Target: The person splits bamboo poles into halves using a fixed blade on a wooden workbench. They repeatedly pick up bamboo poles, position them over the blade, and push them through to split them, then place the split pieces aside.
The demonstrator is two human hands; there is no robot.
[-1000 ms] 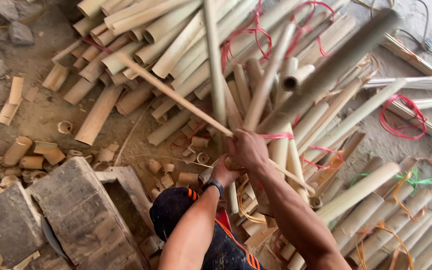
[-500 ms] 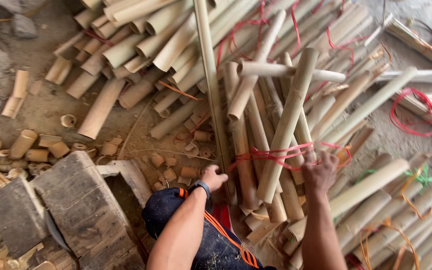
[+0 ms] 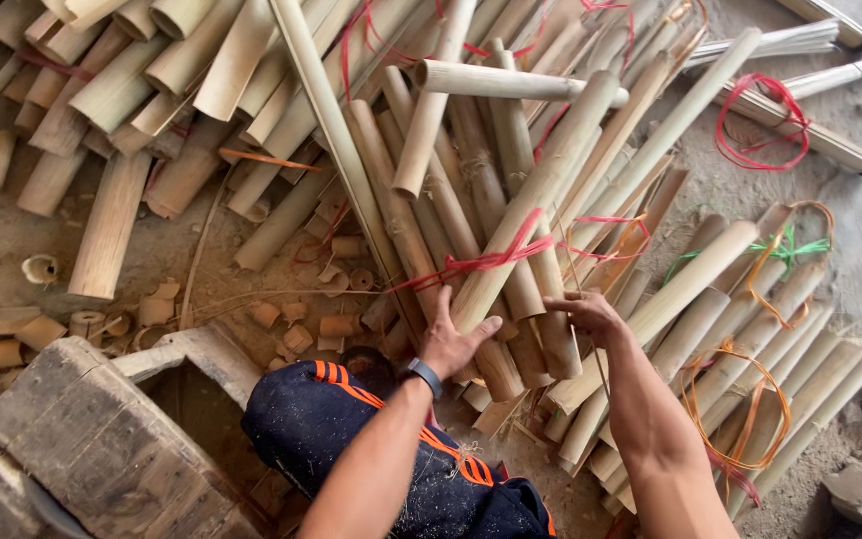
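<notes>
Left hand open, palm on bamboo pole; right hand open, fingertips touching bundle. Risk: loose red cord slips, poles roll onto knee.

1. A tied bamboo bundle is laid across the bamboo pile, directly before both hands.
2. Short offcuts are scattered on the ground left of the bundle.
3. A wooden block is set at the lower left.

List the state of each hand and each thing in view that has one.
Left hand: open, resting on bamboo bundle.
Right hand: open, fingers on bundle.
Bamboo bundle: tied with red string.
Short bamboo offcuts: loose on ground.
Thin stick bundle: banded.
</notes>
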